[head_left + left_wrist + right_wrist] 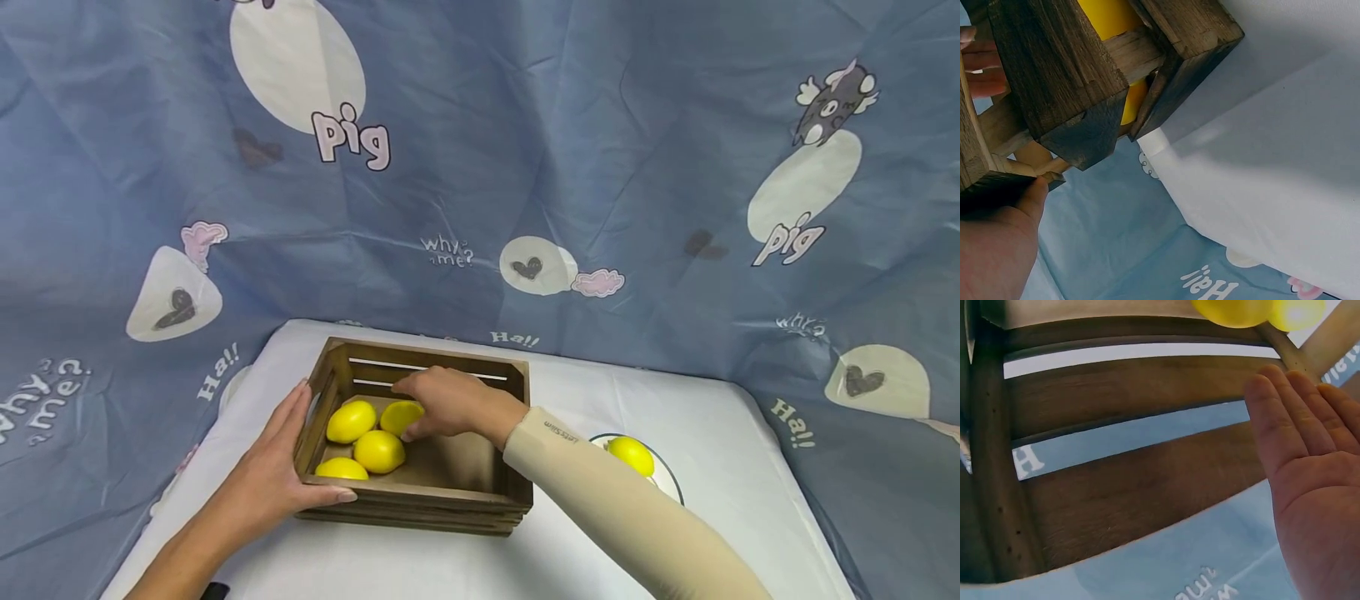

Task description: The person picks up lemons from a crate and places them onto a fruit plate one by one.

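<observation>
A brown slatted wooden crate (435, 492) stands on the white-covered table with several yellow lemons (378, 452) in its left half. At its front left corner is my left hand (273, 467), thumb along the front rim and fingers up the left side, holding the crate. My right hand (453, 404) reaches down inside, over the back lemon (401, 417), which shows between thumb and fingers from the head. The right wrist view shows that hand's fingers (1291, 412) extended beside the back slats. Yellow also shows through the slats in the left wrist view.
Right of the crate, partly behind the right forearm, a white plate (670, 482) with a dark rim bears another lemon (632, 457). A blue printed cloth (480, 167) hangs behind and at both sides of the table (720, 450). A small black object (215, 591) shows by the left forearm.
</observation>
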The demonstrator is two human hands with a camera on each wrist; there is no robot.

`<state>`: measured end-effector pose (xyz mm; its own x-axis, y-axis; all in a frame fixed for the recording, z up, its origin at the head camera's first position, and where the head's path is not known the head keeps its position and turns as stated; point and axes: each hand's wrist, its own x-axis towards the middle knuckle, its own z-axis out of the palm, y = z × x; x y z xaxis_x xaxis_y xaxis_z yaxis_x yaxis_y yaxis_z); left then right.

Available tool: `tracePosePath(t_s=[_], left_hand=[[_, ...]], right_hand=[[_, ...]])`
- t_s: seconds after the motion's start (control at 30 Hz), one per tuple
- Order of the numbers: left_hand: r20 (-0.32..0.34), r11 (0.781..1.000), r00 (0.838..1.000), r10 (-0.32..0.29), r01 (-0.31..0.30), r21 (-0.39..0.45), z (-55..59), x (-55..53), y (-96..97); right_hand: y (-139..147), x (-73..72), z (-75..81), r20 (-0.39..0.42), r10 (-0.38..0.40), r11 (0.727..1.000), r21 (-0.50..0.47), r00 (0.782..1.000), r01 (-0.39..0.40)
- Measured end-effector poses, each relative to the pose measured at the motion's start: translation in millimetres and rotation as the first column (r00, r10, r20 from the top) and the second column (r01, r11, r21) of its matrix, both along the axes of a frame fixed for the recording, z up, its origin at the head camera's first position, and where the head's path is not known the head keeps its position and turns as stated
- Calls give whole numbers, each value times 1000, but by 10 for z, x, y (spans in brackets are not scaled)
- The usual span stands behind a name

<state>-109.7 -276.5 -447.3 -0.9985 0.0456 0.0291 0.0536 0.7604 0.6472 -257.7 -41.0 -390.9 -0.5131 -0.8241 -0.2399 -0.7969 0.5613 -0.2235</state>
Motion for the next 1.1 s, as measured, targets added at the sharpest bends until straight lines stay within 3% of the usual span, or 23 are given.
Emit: tracePosePath(t_s=[0.37,0.83,1.1], left_hand=[[-9,1000,1000,-5,5,13,-14,-4,0],[9,1000,1000,4,-4,-2,19,-6,13],[31,1000,999,14,-15,3,20,-7,0]], right_hand=[[-142,-80,-171,-21,-34,996,80,999,35],[-207,-199,-300,60,-130,986,110,990,123],[-275,-210,-439,12,-142,982,125,990,140]])
